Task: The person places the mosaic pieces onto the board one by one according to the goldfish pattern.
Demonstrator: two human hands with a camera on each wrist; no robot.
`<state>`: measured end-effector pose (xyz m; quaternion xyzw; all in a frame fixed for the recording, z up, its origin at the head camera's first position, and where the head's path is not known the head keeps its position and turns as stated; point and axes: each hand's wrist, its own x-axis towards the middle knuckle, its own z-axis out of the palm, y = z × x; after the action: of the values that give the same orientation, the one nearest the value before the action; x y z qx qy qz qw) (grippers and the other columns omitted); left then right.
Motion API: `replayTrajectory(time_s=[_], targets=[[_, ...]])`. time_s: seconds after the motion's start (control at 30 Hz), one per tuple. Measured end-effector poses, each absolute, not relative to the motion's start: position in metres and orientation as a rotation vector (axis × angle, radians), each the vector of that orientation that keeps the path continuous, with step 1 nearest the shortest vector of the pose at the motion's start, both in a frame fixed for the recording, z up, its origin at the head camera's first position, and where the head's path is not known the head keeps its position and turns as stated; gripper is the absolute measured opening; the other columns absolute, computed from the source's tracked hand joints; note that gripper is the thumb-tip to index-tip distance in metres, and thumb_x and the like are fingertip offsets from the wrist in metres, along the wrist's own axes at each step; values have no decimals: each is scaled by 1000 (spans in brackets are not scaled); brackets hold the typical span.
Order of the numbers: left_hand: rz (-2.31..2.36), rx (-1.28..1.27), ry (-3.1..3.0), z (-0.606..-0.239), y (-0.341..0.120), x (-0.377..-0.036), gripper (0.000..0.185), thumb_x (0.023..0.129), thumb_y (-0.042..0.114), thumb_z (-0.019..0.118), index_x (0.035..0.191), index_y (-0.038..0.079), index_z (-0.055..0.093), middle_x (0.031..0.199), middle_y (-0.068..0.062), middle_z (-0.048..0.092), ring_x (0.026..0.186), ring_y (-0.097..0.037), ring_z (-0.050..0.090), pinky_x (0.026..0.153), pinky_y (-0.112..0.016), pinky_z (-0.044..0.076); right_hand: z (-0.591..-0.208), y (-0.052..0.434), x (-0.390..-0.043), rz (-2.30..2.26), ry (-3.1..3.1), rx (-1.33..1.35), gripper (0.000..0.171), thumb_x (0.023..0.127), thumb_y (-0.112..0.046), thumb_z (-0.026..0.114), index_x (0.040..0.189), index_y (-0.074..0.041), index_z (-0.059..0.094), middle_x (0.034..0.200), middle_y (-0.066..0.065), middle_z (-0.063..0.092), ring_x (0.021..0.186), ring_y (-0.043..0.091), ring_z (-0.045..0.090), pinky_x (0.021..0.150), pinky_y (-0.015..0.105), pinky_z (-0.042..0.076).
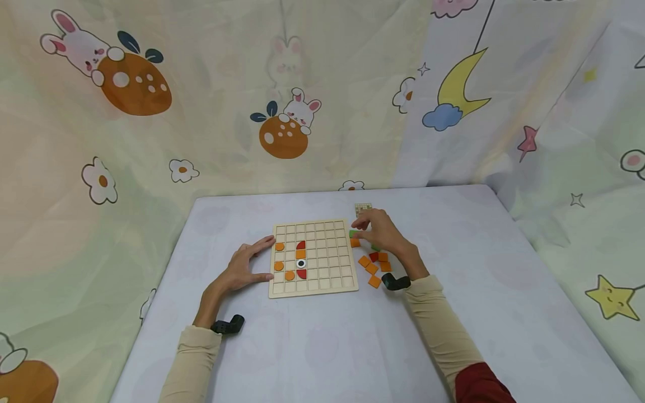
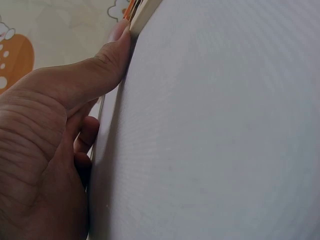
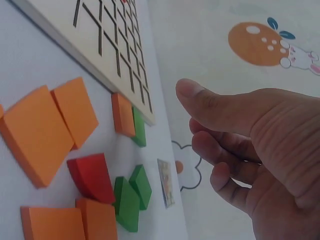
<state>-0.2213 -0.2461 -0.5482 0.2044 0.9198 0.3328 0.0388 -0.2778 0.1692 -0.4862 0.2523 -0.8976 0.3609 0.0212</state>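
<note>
A wooden grid board point(image 1: 322, 280) lies at the table's middle, holding orange discs point(image 1: 279, 266), red curved pieces point(image 1: 301, 273) and a black-and-white ring point(image 1: 301, 263) in its left columns. My left hand point(image 1: 259, 259) rests against the board's left edge with fingers spread; in the left wrist view the thumb point(image 2: 107, 65) presses the board's edge point(image 2: 145, 12). My right hand point(image 1: 360, 229) hovers by the board's upper right corner, over a green piece point(image 3: 140, 127) and an orange piece point(image 3: 122, 114). In the right wrist view that hand point(image 3: 195, 117) is loosely curled and holds nothing.
Loose orange squares point(image 1: 372, 270), a red piece point(image 1: 373, 256) and green pieces point(image 3: 132, 195) lie right of the board. A small card point(image 1: 363, 209) lies beyond them. A patterned cloth point(image 1: 282, 129) hangs behind and beside the white table point(image 1: 484, 268).
</note>
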Motion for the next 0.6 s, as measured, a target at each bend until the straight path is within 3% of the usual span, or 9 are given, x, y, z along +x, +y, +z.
replayTrajectory(time_s=[0.2, 0.6], targets=[[1009, 636, 2828, -549, -247, -221, 98, 73, 47, 88, 155, 25, 41, 165, 5, 34, 105, -16, 43, 90, -39, 31, -489, 179, -278, 1114, -2804, 732, 27, 81, -11, 84, 104, 1, 78, 96, 14, 76, 85, 24, 66, 88, 49, 53], [1021, 609, 2811, -547, -246, -220, 98, 72, 48, 88, 155, 28, 40, 166, 8, 32, 106, -16, 41, 89, -39, 31, -492, 188, -273, 1095, -2858, 652, 25, 81, -10, 84, 104, -1, 78, 96, 13, 76, 82, 20, 62, 82, 47, 52]])
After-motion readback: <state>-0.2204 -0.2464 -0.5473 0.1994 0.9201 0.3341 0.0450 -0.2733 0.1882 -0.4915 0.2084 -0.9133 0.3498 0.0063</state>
